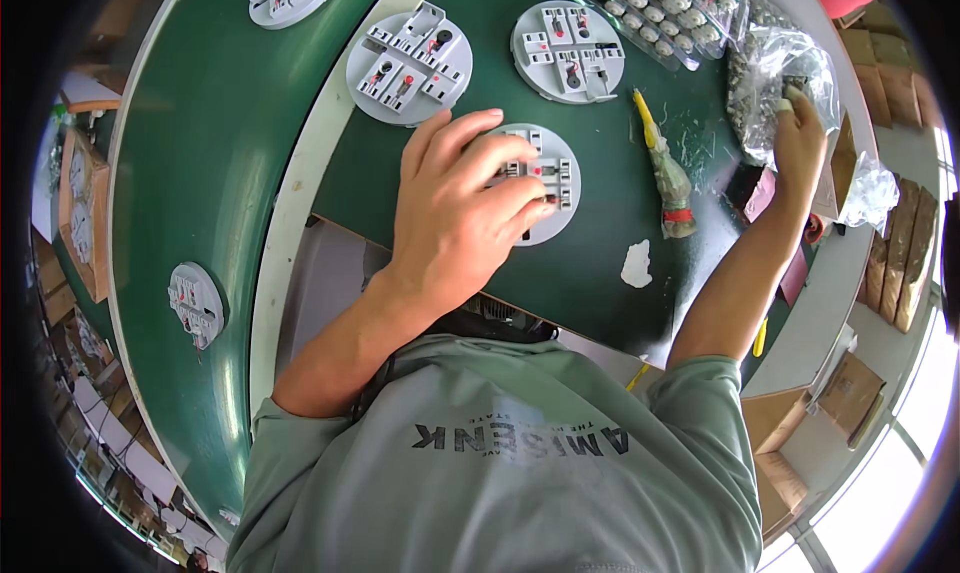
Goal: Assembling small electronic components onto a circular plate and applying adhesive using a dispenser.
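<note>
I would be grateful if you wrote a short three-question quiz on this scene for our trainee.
1. Multiple choice: Which thing is the right hand at?
A) the white patch
B) the clear plastic bag
C) the curved green strip
2. True or false: The left hand is on the tray of round white parts.
3. Fill in: The yellow-tipped tool has a band coloured ____.
Key: 1 B; 2 False, it is at a round grey disc; 3 red.
</note>
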### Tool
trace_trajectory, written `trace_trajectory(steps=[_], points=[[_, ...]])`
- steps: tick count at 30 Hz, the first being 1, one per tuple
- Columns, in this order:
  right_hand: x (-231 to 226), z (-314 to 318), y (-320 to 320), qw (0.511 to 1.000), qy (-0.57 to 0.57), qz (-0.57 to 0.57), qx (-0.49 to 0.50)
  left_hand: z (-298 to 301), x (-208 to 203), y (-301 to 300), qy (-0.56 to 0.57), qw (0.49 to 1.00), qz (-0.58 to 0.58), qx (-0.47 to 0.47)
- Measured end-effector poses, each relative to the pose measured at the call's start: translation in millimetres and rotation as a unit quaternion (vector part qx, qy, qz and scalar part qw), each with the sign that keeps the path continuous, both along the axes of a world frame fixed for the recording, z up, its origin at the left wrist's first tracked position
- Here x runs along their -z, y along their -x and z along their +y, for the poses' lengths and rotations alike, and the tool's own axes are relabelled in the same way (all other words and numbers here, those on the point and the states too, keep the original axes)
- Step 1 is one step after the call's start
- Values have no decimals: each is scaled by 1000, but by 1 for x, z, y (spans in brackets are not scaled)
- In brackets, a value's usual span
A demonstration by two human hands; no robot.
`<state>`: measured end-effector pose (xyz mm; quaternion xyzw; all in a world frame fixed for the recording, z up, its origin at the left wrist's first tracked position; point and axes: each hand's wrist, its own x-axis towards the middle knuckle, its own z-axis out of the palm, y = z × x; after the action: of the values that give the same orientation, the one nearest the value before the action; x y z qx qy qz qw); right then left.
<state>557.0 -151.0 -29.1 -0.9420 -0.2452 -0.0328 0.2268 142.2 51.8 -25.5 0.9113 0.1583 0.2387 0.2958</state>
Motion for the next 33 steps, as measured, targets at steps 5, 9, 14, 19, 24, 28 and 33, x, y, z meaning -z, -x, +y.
trace_trajectory(steps=[5, 9, 14, 19, 24, 28, 33], points=[[22, 23, -22, 986, 165, -7, -38, 19, -9, 40, 117, 992, -1, -43], [38, 25, -11, 981, 150, -112, 55, 18, -12, 35, 132, 990, 57, -9], [37, 32, 0, 990, -19, -94, 99, 24, -4, 24, 71, 988, 122, 64], [44, 26, -9, 985, -130, -62, 95, 34, 1, 25, 35, 989, 111, 89], [41, 31, -3, 986, -126, -55, 90, 43, -10, 31, 292, 956, 4, 12], [52, 22, -18, 984, -167, -23, 60, 41, -3, 29, 505, 860, 4, -72], [60, 13, -27, 971, -227, 46, 67, 47, 5, 33, 492, 865, 81, -64]])
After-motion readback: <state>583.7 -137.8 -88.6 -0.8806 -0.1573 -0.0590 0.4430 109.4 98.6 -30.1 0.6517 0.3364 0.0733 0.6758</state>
